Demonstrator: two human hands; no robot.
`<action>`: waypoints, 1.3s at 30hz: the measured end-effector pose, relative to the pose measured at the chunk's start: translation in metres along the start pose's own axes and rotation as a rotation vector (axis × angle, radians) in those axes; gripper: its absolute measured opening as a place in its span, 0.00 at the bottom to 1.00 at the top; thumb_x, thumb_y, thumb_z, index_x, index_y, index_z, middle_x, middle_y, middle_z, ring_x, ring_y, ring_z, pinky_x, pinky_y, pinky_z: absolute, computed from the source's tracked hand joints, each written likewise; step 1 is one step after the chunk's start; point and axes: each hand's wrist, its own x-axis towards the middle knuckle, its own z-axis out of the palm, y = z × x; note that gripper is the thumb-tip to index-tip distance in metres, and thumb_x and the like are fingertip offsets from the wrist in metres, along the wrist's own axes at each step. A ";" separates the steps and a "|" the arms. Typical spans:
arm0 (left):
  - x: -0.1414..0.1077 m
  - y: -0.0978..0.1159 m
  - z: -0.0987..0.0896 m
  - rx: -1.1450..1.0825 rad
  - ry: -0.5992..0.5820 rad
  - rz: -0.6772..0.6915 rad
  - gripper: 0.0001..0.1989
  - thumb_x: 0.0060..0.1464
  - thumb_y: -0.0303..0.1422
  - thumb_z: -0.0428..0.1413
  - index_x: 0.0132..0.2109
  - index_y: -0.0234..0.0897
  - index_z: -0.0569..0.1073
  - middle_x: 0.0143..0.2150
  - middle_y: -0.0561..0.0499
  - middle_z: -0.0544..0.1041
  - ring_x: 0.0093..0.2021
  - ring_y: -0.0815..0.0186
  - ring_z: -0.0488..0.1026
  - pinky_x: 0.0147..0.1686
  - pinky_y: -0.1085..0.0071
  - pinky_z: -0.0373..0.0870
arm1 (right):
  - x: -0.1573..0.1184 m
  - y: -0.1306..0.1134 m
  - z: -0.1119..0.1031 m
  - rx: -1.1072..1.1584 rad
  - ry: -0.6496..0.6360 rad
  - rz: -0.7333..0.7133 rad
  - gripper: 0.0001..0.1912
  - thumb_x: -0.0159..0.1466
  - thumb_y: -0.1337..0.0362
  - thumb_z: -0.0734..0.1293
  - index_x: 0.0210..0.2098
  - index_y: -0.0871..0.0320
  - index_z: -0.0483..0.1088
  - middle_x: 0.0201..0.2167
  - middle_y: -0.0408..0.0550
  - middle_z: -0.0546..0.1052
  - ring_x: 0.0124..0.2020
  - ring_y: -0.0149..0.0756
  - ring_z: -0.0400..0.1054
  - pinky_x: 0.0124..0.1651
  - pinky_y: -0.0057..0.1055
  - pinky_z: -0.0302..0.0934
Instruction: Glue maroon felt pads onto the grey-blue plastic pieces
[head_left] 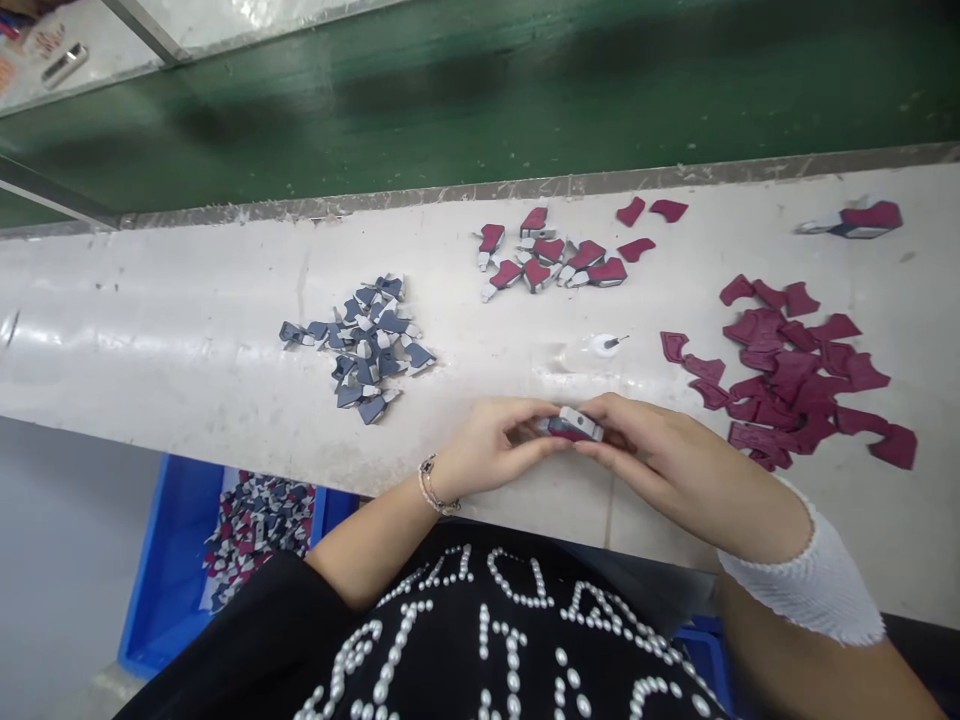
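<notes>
Near the table's front edge, my left hand (499, 445) and my right hand (645, 440) pinch one small plastic part (574, 425) between them. It is grey and dark blue with a maroon face along its lower side. Fingers cover both of its ends. Just beyond my hands a small white bottle with a thin needle tip (604, 345) stands on the table. To the left lies a pile of blue-grey plastic parts (371, 345). On the right is a heap of loose maroon pieces (787, 375). Farther back, several parts with maroon faces (551, 255) lie in a group.
Three loose maroon pieces (636, 248) lie near the back edge. A single larger part (859, 218) rests at the far right. Behind the white table (187, 330) runs a green belt (450, 100). Below at left stands a blue bin (169, 560) filled with mixed parts.
</notes>
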 end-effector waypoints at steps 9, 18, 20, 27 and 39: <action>-0.008 0.010 0.009 0.077 0.103 0.084 0.12 0.60 0.40 0.62 0.42 0.34 0.81 0.35 0.46 0.83 0.31 0.67 0.77 0.33 0.71 0.75 | -0.001 0.006 -0.006 -0.062 -0.051 -0.081 0.18 0.71 0.47 0.59 0.37 0.50 0.72 0.35 0.50 0.79 0.37 0.47 0.73 0.40 0.43 0.65; -0.012 0.016 -0.005 0.149 -0.068 0.221 0.15 0.64 0.37 0.58 0.52 0.33 0.80 0.38 0.45 0.85 0.34 0.65 0.81 0.34 0.72 0.77 | -0.004 -0.005 -0.015 -0.086 -0.113 -0.166 0.19 0.73 0.48 0.58 0.38 0.52 0.73 0.30 0.47 0.75 0.33 0.42 0.71 0.36 0.39 0.63; -0.014 0.015 -0.001 0.076 -0.046 0.211 0.15 0.63 0.38 0.59 0.49 0.31 0.81 0.38 0.43 0.85 0.34 0.64 0.81 0.35 0.71 0.78 | -0.005 -0.008 -0.019 -0.078 -0.160 -0.180 0.19 0.74 0.49 0.58 0.37 0.53 0.73 0.30 0.46 0.75 0.32 0.40 0.71 0.35 0.38 0.63; -0.012 0.010 0.000 0.154 -0.118 0.077 0.17 0.63 0.43 0.60 0.49 0.35 0.81 0.37 0.47 0.84 0.33 0.67 0.79 0.35 0.72 0.76 | -0.003 -0.003 -0.016 -0.095 -0.207 -0.171 0.19 0.74 0.49 0.57 0.36 0.54 0.70 0.31 0.45 0.74 0.33 0.41 0.70 0.36 0.38 0.62; -0.020 0.008 0.007 0.135 -0.032 0.085 0.16 0.60 0.44 0.62 0.37 0.33 0.81 0.22 0.55 0.72 0.22 0.74 0.64 0.23 0.77 0.62 | -0.004 -0.009 -0.005 -0.114 -0.210 -0.148 0.22 0.74 0.46 0.56 0.35 0.54 0.68 0.29 0.44 0.73 0.31 0.39 0.69 0.34 0.37 0.61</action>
